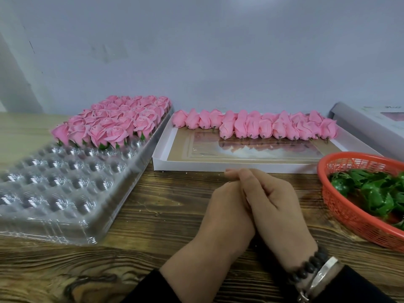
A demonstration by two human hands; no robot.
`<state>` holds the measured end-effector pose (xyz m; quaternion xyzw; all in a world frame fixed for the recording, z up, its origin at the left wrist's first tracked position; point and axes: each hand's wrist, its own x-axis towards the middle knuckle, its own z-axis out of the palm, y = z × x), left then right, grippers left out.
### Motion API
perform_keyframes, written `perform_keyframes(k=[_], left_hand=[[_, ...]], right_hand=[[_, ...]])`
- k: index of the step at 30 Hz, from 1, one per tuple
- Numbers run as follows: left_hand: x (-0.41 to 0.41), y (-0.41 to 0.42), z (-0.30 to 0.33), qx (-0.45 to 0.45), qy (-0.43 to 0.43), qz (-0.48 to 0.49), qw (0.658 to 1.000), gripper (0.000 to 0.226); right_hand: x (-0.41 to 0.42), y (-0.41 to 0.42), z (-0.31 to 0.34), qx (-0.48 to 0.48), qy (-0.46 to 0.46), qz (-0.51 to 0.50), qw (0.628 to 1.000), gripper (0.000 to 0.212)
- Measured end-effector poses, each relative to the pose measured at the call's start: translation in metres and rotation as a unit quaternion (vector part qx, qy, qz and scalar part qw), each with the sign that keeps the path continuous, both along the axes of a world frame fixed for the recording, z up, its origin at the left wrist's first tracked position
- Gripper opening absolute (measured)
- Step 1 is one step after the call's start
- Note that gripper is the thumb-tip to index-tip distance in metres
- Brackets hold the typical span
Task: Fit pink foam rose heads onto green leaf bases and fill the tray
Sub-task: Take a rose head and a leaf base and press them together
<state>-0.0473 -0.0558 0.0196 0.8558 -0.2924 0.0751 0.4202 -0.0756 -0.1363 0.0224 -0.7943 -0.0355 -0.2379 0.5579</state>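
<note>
A clear plastic tray (54,206) with round cups lies at the left; its far half holds several finished pink roses (113,121) on green bases. Loose pink rose heads (258,124) lie in rows at the back of a flat white box (218,166). Green leaf bases (376,191) sit in a red mesh basket (349,213) at the right. My left hand (223,213) and my right hand (275,204) are pressed together above the table's middle, fingers straight and pointing away. Neither hand shows anything held between them.
A wooden table (164,204) carries everything. A grey wall stands close behind. A white box lid or sheet (371,119) leans at the far right. A bead bracelet and a metal bangle (317,274) are on my right wrist.
</note>
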Motion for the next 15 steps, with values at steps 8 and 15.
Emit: perform_keyframes(k=[8, 15], left_hand=[[-0.002, 0.007, 0.007, -0.025, 0.129, -0.134, 0.982, 0.02], [0.002, 0.011, 0.009, -0.169, 0.204, -0.116, 0.957, 0.013]], right_hand=[[0.0, -0.011, 0.01, -0.096, 0.093, 0.116, 0.984, 0.022], [-0.001, -0.016, 0.01, -0.05, 0.076, 0.12, 0.989, 0.036]])
